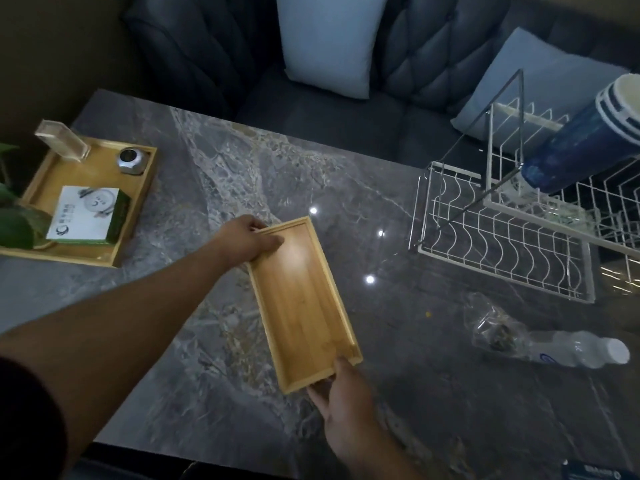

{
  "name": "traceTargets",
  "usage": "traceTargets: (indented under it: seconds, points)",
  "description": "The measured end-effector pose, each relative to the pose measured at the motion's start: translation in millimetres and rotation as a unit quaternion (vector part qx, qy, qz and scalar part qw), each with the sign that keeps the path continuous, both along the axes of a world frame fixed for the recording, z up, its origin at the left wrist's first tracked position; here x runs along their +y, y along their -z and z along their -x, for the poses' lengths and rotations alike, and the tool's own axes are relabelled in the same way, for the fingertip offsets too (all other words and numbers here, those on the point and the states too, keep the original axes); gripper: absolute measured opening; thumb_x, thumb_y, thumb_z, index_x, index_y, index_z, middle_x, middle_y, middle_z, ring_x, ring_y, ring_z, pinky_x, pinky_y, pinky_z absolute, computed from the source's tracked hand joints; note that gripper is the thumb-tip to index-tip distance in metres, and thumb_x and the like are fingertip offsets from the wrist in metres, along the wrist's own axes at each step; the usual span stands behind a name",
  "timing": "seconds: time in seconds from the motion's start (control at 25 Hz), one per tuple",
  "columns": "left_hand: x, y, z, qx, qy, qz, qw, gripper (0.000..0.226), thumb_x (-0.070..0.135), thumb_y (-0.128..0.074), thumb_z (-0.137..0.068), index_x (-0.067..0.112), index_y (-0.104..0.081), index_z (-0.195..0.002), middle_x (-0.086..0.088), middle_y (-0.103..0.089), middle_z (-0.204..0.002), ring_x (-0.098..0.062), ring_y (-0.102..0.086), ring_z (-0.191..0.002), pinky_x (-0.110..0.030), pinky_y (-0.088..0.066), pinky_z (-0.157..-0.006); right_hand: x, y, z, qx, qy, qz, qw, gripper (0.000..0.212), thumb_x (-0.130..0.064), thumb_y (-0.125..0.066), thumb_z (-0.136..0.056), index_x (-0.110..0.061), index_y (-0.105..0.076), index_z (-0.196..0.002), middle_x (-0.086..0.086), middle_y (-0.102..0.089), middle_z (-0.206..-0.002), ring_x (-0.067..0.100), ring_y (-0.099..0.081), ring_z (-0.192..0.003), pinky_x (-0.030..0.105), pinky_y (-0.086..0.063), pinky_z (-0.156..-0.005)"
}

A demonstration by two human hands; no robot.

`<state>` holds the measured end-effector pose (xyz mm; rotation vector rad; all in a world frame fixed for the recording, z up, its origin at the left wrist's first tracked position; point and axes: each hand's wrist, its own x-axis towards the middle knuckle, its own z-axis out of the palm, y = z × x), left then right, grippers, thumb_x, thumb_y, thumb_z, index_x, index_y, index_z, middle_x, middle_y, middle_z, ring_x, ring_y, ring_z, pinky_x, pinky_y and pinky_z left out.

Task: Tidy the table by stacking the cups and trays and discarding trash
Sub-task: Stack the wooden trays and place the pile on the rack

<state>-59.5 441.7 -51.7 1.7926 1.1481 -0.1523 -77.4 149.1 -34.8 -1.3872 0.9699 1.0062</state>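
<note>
A long, empty wooden tray [301, 299] lies at the middle of the grey marble table [214, 174]. My left hand [246, 242] grips its far left corner, thumb on top. At the near end, my right hand [343, 393] holds the tray's edge. A stack of blue paper cups [581, 140] lies tilted on the white wire rack [502, 251] at the right. A crumpled clear plastic wrapper [491, 323] and a clear plastic bottle [581, 348] lying on its side rest near the table's right side.
A larger wooden tray [135, 216] at the left holds a white and green box [86, 216], a metal pot [130, 161] and a clear acrylic stand [62, 140]. Plant leaves [14, 220] overlap it. A dark sofa with pale cushions [329, 39] runs behind the table.
</note>
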Motion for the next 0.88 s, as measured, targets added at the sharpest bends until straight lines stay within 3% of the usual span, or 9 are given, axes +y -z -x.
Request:
traceTargets:
  seconds: [0.16,0.32,0.4,0.48,0.56,0.64,0.68,0.76,0.88]
  points:
    - [14.8,1.0,-14.0,-0.023,0.024,-0.022,0.999,0.076,0.067,-0.086,-0.051,0.034,-0.060,-0.115,0.009,-0.063,-0.107,-0.011,-0.062,-0.092,-0.027,-0.048,-0.064,18.6,3.7,23.0,0.051,-0.044,-0.014,0.998,0.011,-0.015,-0.055,-0.101,-0.005,-0.060,-0.104,0.017,-0.066,-0.102,0.032,-0.065,-0.104,0.050,-0.049,-0.102]
    - [12.5,0.7,-11.3,-0.044,-0.009,-0.019,0.999,0.096,0.059,-0.089,-0.060,0.028,-0.047,-0.140,0.009,-0.056,-0.127,-0.017,-0.058,-0.113,-0.035,-0.054,-0.084,10.7,6.0,15.9,0.055,-0.171,-0.012,0.984,0.024,-0.031,-0.062,-0.097,-0.008,-0.061,-0.105,0.014,-0.068,-0.110,0.027,-0.068,-0.101,0.043,-0.054,-0.091]
    - [-2.0,-4.7,10.4,-0.044,-0.081,-0.032,0.995,0.094,0.060,-0.083,-0.068,0.021,-0.045,-0.144,0.004,-0.057,-0.134,-0.020,-0.059,-0.116,-0.039,-0.053,-0.093,-9.4,-1.0,-5.2,0.036,-0.331,0.024,0.943,0.038,-0.050,-0.059,-0.095,-0.012,-0.063,-0.099,0.010,-0.075,-0.095,0.022,-0.073,-0.079,0.039,-0.060,-0.072]
    - [-31.8,-8.8,50.2,-0.010,-0.143,-0.022,0.989,0.088,0.067,-0.070,-0.073,0.018,-0.049,-0.142,-0.003,-0.062,-0.132,-0.024,-0.062,-0.110,-0.039,-0.051,-0.090,-28.4,-4.9,-34.5,-0.082,-0.448,0.090,0.885,0.048,-0.053,-0.052,-0.095,-0.010,-0.067,-0.081,0.014,-0.074,-0.069,0.023,-0.068,-0.054,0.042,-0.059,-0.057]
    - [-74.4,-9.4,94.4,0.036,-0.160,0.034,0.986,0.090,0.074,-0.056,-0.070,0.017,-0.054,-0.139,-0.006,-0.065,-0.127,-0.024,-0.063,-0.105,-0.040,-0.049,-0.092,-31.5,-5.0,-58.8,-0.232,-0.507,0.153,0.816,0.057,-0.056,-0.046,-0.095,-0.008,-0.067,-0.072,0.018,-0.071,-0.069,0.032,-0.069,-0.062,0.051,-0.060,-0.067]
    - [-115.1,-8.2,125.6,0.074,-0.136,0.111,0.982,0.090,0.080,-0.050,-0.072,0.017,-0.060,-0.136,-0.005,-0.067,-0.128,-0.025,-0.063,-0.111,-0.043,-0.047,-0.101,-14.7,-4.5,-65.6,-0.300,-0.547,0.136,0.770,0.061,-0.064,-0.038,-0.092,-0.013,-0.071,-0.090,0.008,-0.074,-0.086,0.028,-0.071,-0.083,0.048,-0.056,-0.083]
    - [-130.4,-6.7,133.5,0.074,-0.130,0.152,0.977,0.088,0.080,-0.051,-0.075,0.017,-0.062,-0.135,-0.003,-0.067,-0.127,-0.023,-0.064,-0.112,-0.041,-0.048,-0.100,-3.0,-3.3,-61.7,-0.291,-0.557,0.102,0.771,0.061,-0.067,-0.037,-0.091,-0.019,-0.071,-0.104,0.001,-0.074,-0.100,0.023,-0.069,-0.095,0.045,-0.054,-0.091]
    - [-147.7,-3.9,137.4,0.038,-0.143,0.218,0.965,0.079,0.076,-0.057,-0.081,0.018,-0.064,-0.134,0.005,-0.071,-0.117,-0.011,-0.067,-0.102,-0.030,-0.052,-0.085,16.8,1.8,-47.6,-0.232,-0.536,0.047,0.810,0.059,-0.066,-0.043,-0.092,-0.025,-0.060,-0.131,-0.007,-0.064,-0.123,0.020,-0.061,-0.115,0.043,-0.048,-0.102]
    - [-151.3,-1.1,130.6,0.007,-0.192,0.242,0.951,0.069,0.069,-0.064,-0.083,0.020,-0.066,-0.131,0.016,-0.069,-0.100,-0.004,-0.066,-0.091,-0.021,-0.049,-0.070,25.5,6.1,-33.8,-0.200,-0.488,0.039,0.849,0.063,-0.057,-0.052,-0.093,-0.023,-0.043,-0.145,-0.001,-0.059,-0.134,0.020,-0.057,-0.117,0.044,-0.047,-0.104]
